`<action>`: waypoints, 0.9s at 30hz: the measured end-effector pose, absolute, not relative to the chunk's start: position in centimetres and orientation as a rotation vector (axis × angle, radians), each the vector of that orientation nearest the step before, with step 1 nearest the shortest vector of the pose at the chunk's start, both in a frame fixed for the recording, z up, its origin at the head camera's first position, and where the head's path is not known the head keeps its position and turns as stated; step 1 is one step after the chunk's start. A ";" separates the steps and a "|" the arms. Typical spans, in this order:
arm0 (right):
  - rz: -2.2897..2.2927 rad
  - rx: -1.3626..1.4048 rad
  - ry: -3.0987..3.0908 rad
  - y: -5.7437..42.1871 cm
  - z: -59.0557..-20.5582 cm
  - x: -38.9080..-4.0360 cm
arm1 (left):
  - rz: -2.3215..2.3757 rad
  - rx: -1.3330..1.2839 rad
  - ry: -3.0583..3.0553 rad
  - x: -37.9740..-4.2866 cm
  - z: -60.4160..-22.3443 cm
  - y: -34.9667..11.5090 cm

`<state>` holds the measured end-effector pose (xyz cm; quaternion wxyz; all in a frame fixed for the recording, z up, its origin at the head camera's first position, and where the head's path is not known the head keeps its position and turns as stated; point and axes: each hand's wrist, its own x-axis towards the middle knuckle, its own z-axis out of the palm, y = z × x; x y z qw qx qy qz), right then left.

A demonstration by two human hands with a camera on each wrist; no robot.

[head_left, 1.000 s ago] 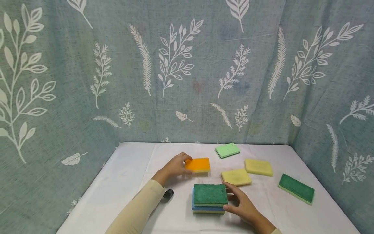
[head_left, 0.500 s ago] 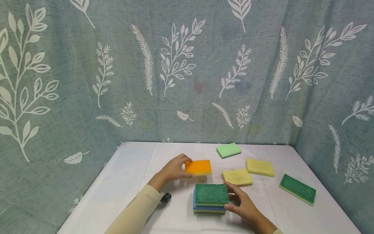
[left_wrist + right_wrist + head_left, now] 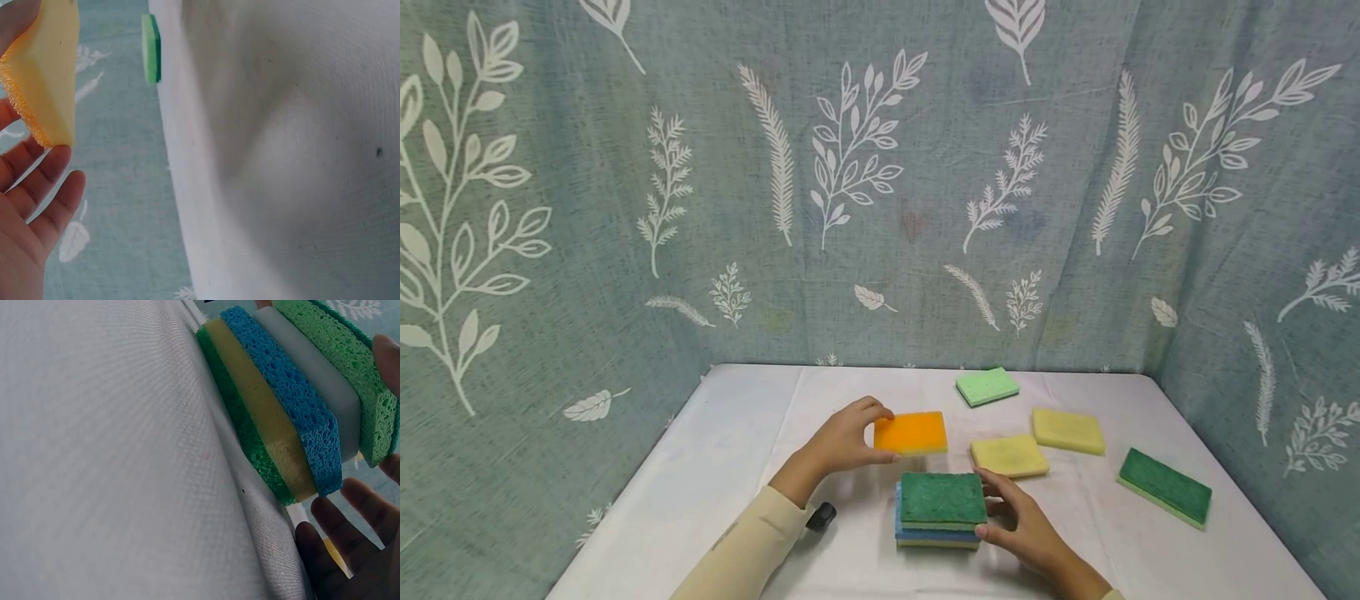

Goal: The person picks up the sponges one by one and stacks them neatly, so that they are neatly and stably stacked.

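My left hand pinches an orange-topped sponge by its left end, thumb at the near side and fingers at the far side. In the left wrist view this sponge shows a pale yellow face and hangs above the table. Nearer to me stands a stack of sponges with a dark green scouring face on top. My right hand holds the stack's right end, thumb at the near corner, fingertips at the far one. The right wrist view shows its layers: green, yellow, blue sponge, grey and light green.
Two yellow sponges lie right of and behind the stack. A light green sponge is near the table's back edge, a dark green sponge at the right. A patterned curtain surrounds the white table.
My left hand has lifted the orange sponge off the table and brought it slightly toward me and to the right. My right hand has stayed at the stack.
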<state>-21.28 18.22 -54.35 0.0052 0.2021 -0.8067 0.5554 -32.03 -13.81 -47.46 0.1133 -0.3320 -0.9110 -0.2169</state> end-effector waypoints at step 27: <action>1.762 0.704 -2.481 18.4 -54.4 -21.2 | -0.609 -1.128 -2.451 -28.1 -45.6 -13.0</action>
